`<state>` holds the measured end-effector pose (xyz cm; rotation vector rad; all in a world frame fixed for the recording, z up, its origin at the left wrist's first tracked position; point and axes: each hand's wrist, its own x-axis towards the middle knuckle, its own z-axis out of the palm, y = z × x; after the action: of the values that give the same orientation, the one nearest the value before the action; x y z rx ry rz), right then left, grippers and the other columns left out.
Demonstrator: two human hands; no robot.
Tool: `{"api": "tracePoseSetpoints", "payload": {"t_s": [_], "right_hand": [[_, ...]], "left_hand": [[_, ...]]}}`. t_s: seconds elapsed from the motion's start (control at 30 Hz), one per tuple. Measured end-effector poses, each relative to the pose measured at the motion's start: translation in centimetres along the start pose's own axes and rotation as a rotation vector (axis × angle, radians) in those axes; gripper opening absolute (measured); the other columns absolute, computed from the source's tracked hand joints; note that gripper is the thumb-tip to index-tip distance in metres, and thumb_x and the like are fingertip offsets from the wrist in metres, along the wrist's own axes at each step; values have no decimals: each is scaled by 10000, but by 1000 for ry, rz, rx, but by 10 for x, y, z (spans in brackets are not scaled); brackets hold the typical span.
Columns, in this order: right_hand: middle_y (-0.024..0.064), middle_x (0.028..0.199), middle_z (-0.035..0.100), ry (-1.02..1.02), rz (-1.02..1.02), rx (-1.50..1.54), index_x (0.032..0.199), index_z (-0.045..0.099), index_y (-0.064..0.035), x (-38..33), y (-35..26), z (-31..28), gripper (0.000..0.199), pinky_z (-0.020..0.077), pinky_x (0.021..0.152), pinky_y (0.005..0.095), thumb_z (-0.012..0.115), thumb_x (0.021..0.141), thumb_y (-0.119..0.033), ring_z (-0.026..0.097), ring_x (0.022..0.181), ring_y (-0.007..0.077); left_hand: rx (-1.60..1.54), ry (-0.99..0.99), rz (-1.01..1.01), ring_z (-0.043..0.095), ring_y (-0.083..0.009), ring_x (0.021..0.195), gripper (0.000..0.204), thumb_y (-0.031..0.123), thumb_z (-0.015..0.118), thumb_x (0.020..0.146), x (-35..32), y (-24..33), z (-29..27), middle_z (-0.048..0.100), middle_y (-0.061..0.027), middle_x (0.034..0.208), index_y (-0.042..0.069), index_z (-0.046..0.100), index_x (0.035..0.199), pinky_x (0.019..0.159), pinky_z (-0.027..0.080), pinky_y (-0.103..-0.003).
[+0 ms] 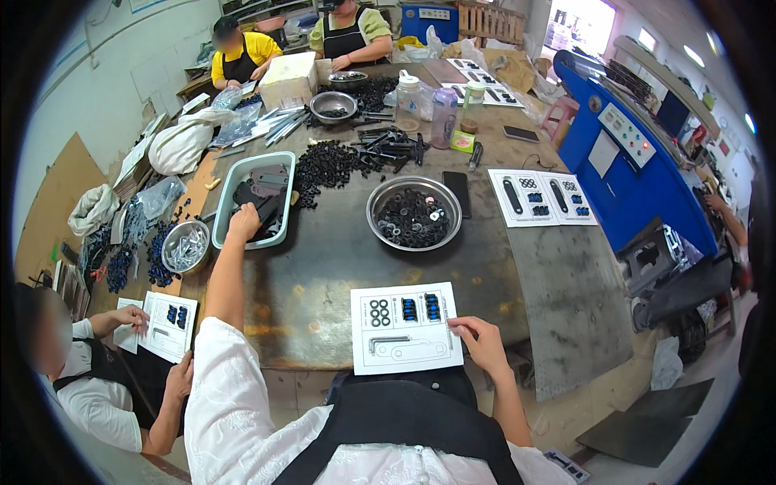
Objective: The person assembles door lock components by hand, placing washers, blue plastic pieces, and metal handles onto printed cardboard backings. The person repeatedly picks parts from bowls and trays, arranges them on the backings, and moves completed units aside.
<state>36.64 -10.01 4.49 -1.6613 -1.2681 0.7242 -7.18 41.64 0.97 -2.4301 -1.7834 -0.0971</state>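
Dipping left hand (246, 221) into pale green tub (288, 196) of dark flat parts (271, 181)
Cannot tell its closure or catch; best to separate pieces by touch, with printed card (412, 349) lightly pinched in right hand (483, 343) at near edge of table (315, 295).

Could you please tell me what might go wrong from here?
The printed card lies at the table's near edge, with the right hand at its side, so a nudge could slide it off.
The left hand reaches into the pale green tub beside a loose heap of small black pieces; a bump might mix parts.
The dark phone sits close to the metal bowl, so shifting the bowl could push it.
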Motion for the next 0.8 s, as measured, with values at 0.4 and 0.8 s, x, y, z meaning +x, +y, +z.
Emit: {"api": "tracePoseSetpoints", "payload": {"t_s": [0.4, 0.8], "right_hand": [[117, 1021, 756, 12, 6, -27, 1106, 739, 2, 10, -5, -5, 206, 553, 812, 292, 593, 963, -23, 730, 915, 173], [121, 1031, 755, -74, -28, -13, 1112, 744, -14, 23, -28, 22, 204, 546, 812, 294, 611, 958, -36, 732, 911, 189]], "left_hand": [[-669, 137, 22, 620, -562, 960, 370, 297, 564, 1011, -84, 90, -41, 640, -377, 964, -47, 465, 1105, 812, 495, -566], [-99, 377, 300, 597, -284, 894, 332, 319, 728, 869, -152, 196, -18, 545, -112, 963, 51, 556, 965, 761, 490, -391]]}}
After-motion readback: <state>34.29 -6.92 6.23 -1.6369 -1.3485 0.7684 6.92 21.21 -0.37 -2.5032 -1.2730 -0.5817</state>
